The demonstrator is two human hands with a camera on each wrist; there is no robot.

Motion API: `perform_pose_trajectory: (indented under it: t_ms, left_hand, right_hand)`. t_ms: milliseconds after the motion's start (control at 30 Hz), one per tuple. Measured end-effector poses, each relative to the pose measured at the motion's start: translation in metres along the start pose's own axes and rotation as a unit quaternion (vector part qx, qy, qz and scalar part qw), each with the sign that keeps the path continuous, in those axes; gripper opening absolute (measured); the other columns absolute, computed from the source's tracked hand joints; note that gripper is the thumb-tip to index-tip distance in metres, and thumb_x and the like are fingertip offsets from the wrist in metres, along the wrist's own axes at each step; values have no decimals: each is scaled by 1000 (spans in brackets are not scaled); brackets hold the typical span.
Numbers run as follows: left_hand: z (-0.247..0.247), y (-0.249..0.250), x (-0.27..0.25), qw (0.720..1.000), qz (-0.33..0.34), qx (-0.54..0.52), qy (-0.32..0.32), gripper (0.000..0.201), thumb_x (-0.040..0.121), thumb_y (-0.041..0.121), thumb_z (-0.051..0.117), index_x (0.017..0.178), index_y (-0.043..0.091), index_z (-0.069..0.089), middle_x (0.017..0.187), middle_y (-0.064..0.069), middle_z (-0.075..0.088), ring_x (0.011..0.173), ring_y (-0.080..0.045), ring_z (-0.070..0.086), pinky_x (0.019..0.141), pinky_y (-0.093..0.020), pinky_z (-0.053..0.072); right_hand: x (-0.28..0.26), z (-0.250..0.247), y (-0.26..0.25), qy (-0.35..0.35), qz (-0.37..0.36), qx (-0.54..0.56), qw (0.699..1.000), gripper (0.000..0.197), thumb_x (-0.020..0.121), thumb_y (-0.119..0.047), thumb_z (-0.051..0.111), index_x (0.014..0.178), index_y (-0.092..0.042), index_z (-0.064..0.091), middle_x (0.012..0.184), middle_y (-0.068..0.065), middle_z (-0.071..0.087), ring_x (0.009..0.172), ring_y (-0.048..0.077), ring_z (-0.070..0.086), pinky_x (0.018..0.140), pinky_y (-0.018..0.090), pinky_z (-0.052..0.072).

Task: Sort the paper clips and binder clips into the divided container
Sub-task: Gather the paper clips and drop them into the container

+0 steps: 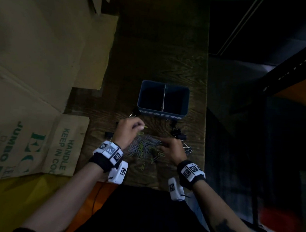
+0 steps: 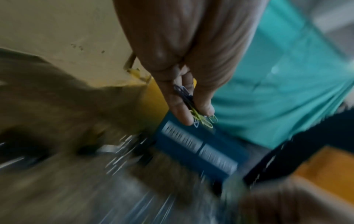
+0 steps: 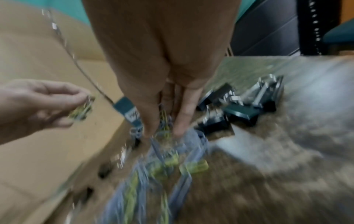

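Observation:
A blue two-compartment container (image 1: 163, 112) stands on the wooden table, with white labels on its near wall (image 2: 201, 148). A pile of grey and yellow paper clips (image 1: 144, 147) lies in front of it. My left hand (image 1: 130, 130) is raised above the pile and pinches a small bunch of paper clips (image 2: 199, 113) between thumb and fingers. My right hand (image 1: 172, 148) reaches down into the pile's right side, its fingertips (image 3: 180, 125) closing around some clips (image 3: 164, 121). Black binder clips (image 1: 178, 134) lie to the right of the pile, and one binder clip (image 1: 109, 135) lies to the left.
Flattened cardboard boxes (image 1: 36, 75) cover the left side and overlap the table. The table's right edge (image 1: 205, 118) drops to a dark floor. A dark metal shelf frame (image 1: 291, 69) stands at the right. More binder clips (image 1: 187, 149) lie by my right wrist.

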State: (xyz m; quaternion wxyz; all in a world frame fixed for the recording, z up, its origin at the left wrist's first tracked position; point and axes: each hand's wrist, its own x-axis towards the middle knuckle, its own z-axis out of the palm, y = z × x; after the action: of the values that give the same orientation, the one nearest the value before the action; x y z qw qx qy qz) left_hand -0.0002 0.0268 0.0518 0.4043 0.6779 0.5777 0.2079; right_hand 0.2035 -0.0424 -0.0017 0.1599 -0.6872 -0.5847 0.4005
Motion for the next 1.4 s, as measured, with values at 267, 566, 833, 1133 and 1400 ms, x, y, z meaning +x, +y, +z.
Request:
perform_pose_trajectory:
  t_ms: [267, 566, 833, 1133, 1400]
  left_hand:
    - [-9, 36, 113, 999, 0, -32, 42, 4, 83, 12, 70, 84, 16, 69, 71, 2, 61, 70, -18, 65, 65, -44, 60]
    - [-22, 21, 101, 994, -37, -66, 77, 17, 93, 38, 52, 95, 27, 65, 86, 0, 69, 79, -16, 67, 72, -44, 59]
    - [1, -28, 0, 995, -66, 34, 64, 14, 94, 24, 57, 99, 16, 67, 77, 0, 66, 61, -10, 58, 51, -22, 41]
    - [37, -82, -52, 962, -162, 170, -140, 72, 79, 39, 73, 139, 26, 36, 148, -9, 28, 132, -33, 37, 102, -50, 41]
    - [67, -71, -62, 946, -84, 261, -173, 102, 66, 41, 82, 145, 28, 18, 138, -9, 24, 124, -30, 37, 91, -44, 48]
  right_hand:
    - [6, -39, -34, 5, -1, 62, 998, 19, 79, -22, 79, 95, -12, 75, 77, -1, 72, 67, 7, 67, 59, 24, 55]
    - [72, -66, -89, 77, 66, 132, 986, 21, 83, -25, 75, 99, -13, 72, 85, 6, 72, 67, 18, 68, 51, 24, 55]
    - [103, -69, -101, 111, 56, 136, 983, 41, 82, -23, 76, 118, -8, 66, 105, 9, 69, 84, 16, 69, 76, 37, 61]
    - [21, -30, -15, -17, -15, -124, 992, 20, 76, -4, 71, 94, -11, 70, 92, 9, 70, 85, 27, 67, 69, 34, 54]
    - [-4, 16, -6, -155, -54, -285, 944, 70, 79, 2, 59, 141, -17, 34, 133, 20, 36, 99, 42, 57, 79, 50, 53]
